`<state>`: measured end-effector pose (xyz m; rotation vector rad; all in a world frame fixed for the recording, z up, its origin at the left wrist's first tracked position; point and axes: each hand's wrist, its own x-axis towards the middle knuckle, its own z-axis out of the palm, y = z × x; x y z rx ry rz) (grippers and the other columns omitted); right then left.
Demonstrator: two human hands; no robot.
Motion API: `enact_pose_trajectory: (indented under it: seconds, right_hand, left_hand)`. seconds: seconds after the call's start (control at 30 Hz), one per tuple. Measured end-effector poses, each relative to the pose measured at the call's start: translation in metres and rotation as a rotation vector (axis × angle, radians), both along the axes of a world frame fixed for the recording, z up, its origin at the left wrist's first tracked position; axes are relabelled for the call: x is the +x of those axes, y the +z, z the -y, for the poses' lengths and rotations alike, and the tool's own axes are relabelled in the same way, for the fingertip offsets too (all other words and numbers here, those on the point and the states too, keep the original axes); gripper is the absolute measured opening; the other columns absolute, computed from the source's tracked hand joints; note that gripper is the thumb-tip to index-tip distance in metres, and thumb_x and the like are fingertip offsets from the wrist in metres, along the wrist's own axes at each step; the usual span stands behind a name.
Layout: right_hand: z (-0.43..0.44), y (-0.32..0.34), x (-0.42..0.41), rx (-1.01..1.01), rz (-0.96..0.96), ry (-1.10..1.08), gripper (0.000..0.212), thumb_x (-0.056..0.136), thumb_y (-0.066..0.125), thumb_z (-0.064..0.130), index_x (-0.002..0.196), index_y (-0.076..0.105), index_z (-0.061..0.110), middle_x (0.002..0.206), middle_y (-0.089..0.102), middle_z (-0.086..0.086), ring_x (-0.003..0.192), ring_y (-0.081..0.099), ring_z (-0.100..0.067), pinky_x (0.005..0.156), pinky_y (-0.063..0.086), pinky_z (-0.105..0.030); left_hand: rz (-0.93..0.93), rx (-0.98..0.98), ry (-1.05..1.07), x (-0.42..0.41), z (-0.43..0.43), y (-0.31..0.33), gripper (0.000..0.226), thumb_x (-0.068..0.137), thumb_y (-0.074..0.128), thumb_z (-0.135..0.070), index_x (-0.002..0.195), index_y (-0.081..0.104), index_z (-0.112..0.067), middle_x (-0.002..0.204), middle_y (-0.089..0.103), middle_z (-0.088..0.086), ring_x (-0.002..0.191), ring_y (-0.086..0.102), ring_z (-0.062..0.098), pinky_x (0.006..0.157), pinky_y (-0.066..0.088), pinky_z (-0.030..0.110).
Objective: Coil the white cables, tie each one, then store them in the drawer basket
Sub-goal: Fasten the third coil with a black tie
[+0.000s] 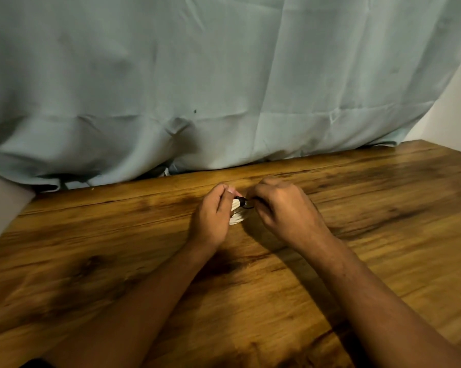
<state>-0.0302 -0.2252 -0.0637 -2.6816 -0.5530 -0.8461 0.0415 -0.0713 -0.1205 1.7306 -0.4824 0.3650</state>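
Note:
A small coil of white cable [237,214] stands between my two hands near the middle of the wooden table [383,208]. My left hand [213,216] grips the coil from the left, thumb on top. A thin black tie [244,203] wraps the coil's upper part, and my right hand [282,208] pinches its loose end just to the right. Most of the coil is hidden behind my left fingers. No drawer or basket shows in view.
A pale green cloth [224,88] hangs along the table's far edge. A white wall [452,107] shows at the right, and a pale surface [0,208] at the left edge. Bare wood lies around both hands.

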Motion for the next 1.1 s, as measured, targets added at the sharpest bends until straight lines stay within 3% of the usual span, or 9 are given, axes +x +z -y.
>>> enact_pose_trajectory:
  seconds: [0.13,0.2,0.33,0.47,0.57,0.73,0.93,1.1]
  right_hand:
    - [-0.007,-0.003,0.001,0.026,0.011,-0.019,0.014,0.096,0.064,0.018,0.106,0.073,0.015,0.096,0.067,-0.004,0.086,0.067,-0.029,0.072,0.057,-0.044]
    - [-0.002,-0.005,0.004,0.124,0.011,-0.014,0.013,0.091,0.070,0.012,0.102,0.075,0.015,0.094,0.070,-0.002,0.086,0.067,-0.024,0.075,0.054,-0.035]
    - [0.006,-0.009,0.007,0.251,-0.021,-0.032,0.012,0.086,0.076,0.008,0.095,0.076,0.016,0.091,0.072,0.002,0.084,0.066,-0.017,0.073,0.041,-0.022]
    - [0.006,-0.011,0.009,0.269,-0.007,-0.013,0.012,0.085,0.076,0.008,0.093,0.075,0.017,0.090,0.071,0.004,0.082,0.060,-0.010,0.074,0.039,-0.022]
    - [0.007,-0.011,0.011,0.296,-0.010,-0.008,0.013,0.082,0.077,0.006,0.089,0.075,0.017,0.083,0.067,0.008,0.074,0.051,-0.004,0.071,0.037,-0.021]
    - [0.004,-0.010,0.012,0.308,-0.047,-0.013,0.011,0.085,0.076,0.008,0.088,0.075,0.018,0.080,0.063,0.012,0.073,0.053,-0.006,0.069,0.041,-0.025]
    - [-0.002,-0.009,0.010,0.261,-0.021,-0.030,0.010,0.087,0.074,0.011,0.090,0.074,0.020,0.083,0.061,0.014,0.075,0.052,-0.004,0.070,0.037,-0.021]
    - [0.004,-0.018,0.014,0.573,-0.138,0.068,0.015,0.087,0.077,0.010,0.086,0.077,0.025,0.082,0.073,0.008,0.075,0.068,-0.012,0.070,0.056,-0.033]
  left_hand:
    - [-0.009,0.001,-0.019,0.001,0.001,-0.001,0.040,0.093,0.043,-0.058,0.089,0.064,-0.023,0.077,0.062,0.012,0.069,0.054,0.019,0.071,0.050,0.055]
    - [-0.041,-0.009,-0.018,0.001,0.000,0.001,0.037,0.093,0.043,-0.058,0.089,0.066,-0.028,0.079,0.066,0.006,0.074,0.059,0.022,0.074,0.051,0.053]
    - [-0.043,-0.013,-0.019,0.001,-0.002,0.003,0.028,0.096,0.045,-0.051,0.083,0.067,-0.039,0.077,0.067,-0.003,0.073,0.057,0.012,0.076,0.050,0.051]
    - [-0.043,-0.009,-0.030,0.001,-0.001,0.002,0.029,0.095,0.045,-0.055,0.082,0.066,-0.041,0.075,0.066,-0.005,0.072,0.057,0.013,0.076,0.052,0.053]
    - [-0.043,-0.002,-0.025,0.000,0.000,0.002,0.030,0.093,0.045,-0.060,0.082,0.066,-0.041,0.076,0.063,0.011,0.069,0.055,0.017,0.070,0.052,0.057]
    - [-0.042,0.006,-0.021,0.000,-0.001,0.000,0.034,0.092,0.044,-0.061,0.085,0.065,-0.036,0.077,0.060,0.018,0.067,0.052,0.018,0.066,0.052,0.058]
    - [-0.037,-0.026,-0.029,-0.003,0.000,0.000,0.038,0.093,0.043,-0.058,0.091,0.065,-0.026,0.081,0.061,0.021,0.068,0.051,0.019,0.065,0.047,0.054]
    - [-0.102,-0.050,-0.078,-0.001,-0.002,0.000,0.030,0.097,0.046,-0.050,0.088,0.066,-0.029,0.086,0.063,0.018,0.071,0.052,0.015,0.064,0.043,0.041]
